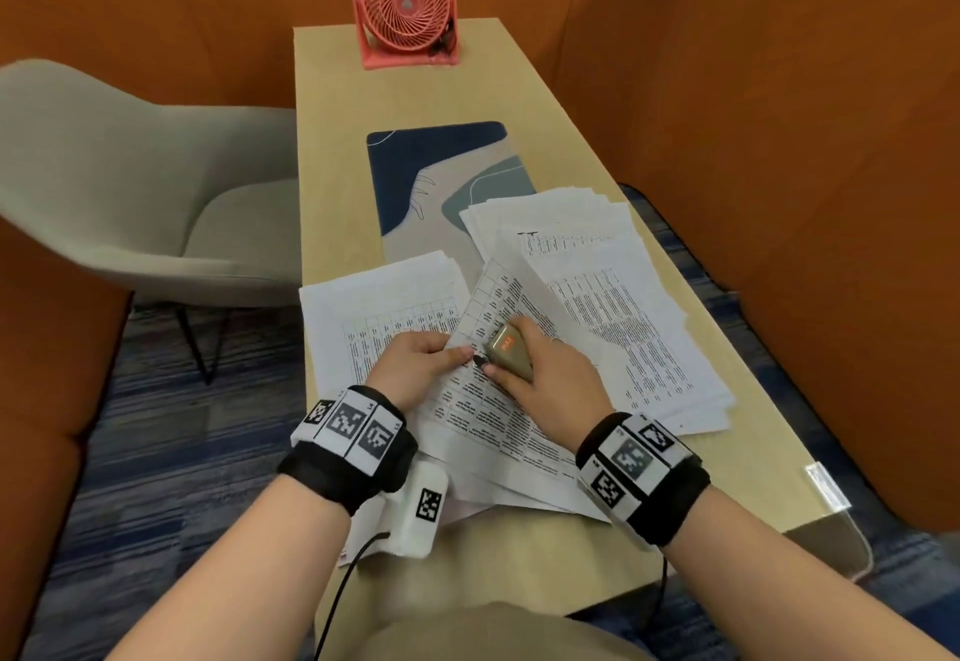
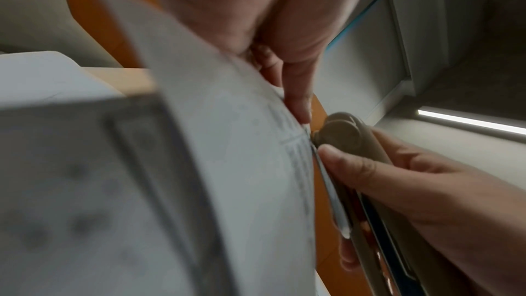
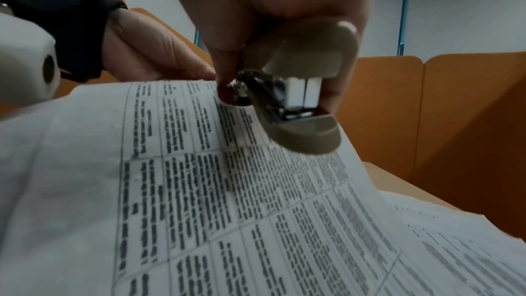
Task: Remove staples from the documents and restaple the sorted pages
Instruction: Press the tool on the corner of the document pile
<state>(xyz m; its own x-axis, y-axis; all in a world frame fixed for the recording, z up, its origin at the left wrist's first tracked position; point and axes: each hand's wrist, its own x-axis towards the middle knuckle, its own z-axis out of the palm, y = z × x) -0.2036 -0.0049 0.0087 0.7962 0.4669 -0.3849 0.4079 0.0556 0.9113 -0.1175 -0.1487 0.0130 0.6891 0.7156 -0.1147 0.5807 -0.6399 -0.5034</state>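
Observation:
A printed document (image 1: 485, 403) with table text lies tilted across the near part of the desk. My left hand (image 1: 423, 361) pinches its raised left edge, thumb on top. My right hand (image 1: 545, 369) grips a small beige stapler (image 1: 511, 351) with its rear end at that same edge, next to my left thumb. In the left wrist view the stapler (image 2: 350, 143) touches the paper edge (image 2: 301, 141) just below my left thumb. The right wrist view shows the stapler (image 3: 299, 89) held above the document (image 3: 227, 188); its metal end meets the paper by my thumb. No staple is plainly visible.
A paper stack (image 1: 374, 312) lies left of the document and a bigger fanned stack (image 1: 613, 296) lies right. A patterned desk mat (image 1: 441, 177) sits behind them, a pink fan (image 1: 405, 0) at the desk's (image 1: 363, 104) far end. A grey chair (image 1: 130, 192) stands left.

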